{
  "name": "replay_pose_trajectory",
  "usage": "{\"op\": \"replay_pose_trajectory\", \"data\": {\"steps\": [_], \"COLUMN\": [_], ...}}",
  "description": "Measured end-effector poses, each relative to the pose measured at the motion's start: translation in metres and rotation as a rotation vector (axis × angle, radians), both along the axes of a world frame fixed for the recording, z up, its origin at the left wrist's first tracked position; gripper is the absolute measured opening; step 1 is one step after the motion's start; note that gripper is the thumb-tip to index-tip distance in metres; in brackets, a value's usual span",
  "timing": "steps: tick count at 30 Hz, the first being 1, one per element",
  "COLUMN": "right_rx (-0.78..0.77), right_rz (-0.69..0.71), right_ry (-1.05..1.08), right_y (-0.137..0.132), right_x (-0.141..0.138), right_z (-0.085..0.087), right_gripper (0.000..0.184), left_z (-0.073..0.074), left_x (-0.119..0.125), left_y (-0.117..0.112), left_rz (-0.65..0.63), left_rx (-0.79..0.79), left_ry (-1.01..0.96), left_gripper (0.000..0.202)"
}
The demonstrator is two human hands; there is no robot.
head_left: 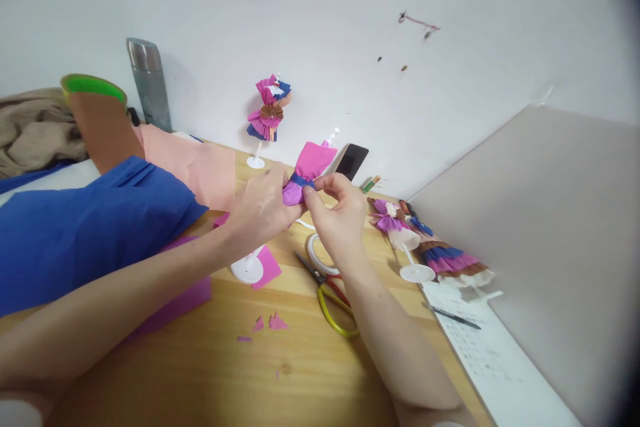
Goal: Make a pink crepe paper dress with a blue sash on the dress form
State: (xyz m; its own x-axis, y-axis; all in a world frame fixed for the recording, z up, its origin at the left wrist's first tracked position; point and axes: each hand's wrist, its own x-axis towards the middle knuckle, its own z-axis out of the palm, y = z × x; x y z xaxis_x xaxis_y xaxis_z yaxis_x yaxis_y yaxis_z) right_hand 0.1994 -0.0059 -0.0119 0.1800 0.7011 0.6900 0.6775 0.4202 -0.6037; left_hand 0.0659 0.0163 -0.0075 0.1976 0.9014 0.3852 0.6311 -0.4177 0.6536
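Observation:
Both hands are at a small doll dress form [314, 160], tilted and dressed in pink crepe-like paper with a blue paper band [302, 180] round its middle. My left hand [263, 203] is closed round its far-left side; the fingertips are partly hidden. My right hand [343, 213] pinches the blue band at its right end between thumb and forefinger. A round white stand base [247, 269] shows below my left hand, over a pink paper piece [269, 268]. Beneath my right hand lie scissors [333, 303] with yellow and red handles, and a roll of white tape [317, 257].
Blue paper [95, 233] and peach paper [195, 167] spread at left, near a brown paper roll [103, 127] and a bottle [150, 83]. A dressed form [270, 113] stands by the wall. A phone [352, 162], more doll dresses [453, 257] and a pen [456, 317] are right.

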Motion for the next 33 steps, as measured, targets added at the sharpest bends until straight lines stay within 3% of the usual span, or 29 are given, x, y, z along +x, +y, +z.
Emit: {"op": "replay_pose_trajectory", "data": {"steps": [7,15,18,25,33], "right_rx": [0.103,0.345,0.298,0.071,0.152], "right_rz": [-0.026,-0.118,-0.067,0.062,0.031], "right_ry": [-0.059,-0.44,-0.368,0.069,-0.14], "right_y": [-0.006,-0.003,-0.006,-0.01,-0.012], "right_x": [-0.002,0.002,0.003,0.006,0.002], "right_z": [0.001,-0.005,-0.002,0.008,0.005], "right_gripper": [0.007,0.014,0.014,0.009,0.012], "left_z": [-0.002,-0.006,-0.005,-0.006,-0.007], "left_x": [0.001,0.001,0.001,-0.001,-0.001], "left_y": [0.0,0.002,0.001,0.001,0.001], "left_rz": [-0.014,-0.018,-0.019,-0.06,-0.054], "left_rx": [-0.015,0.02,0.016,0.05,0.088], "left_ry": [-0.068,-0.042,-0.033,-0.026,0.023], "left_gripper": [0.026,0.02,0.021,0.023,0.018]}}
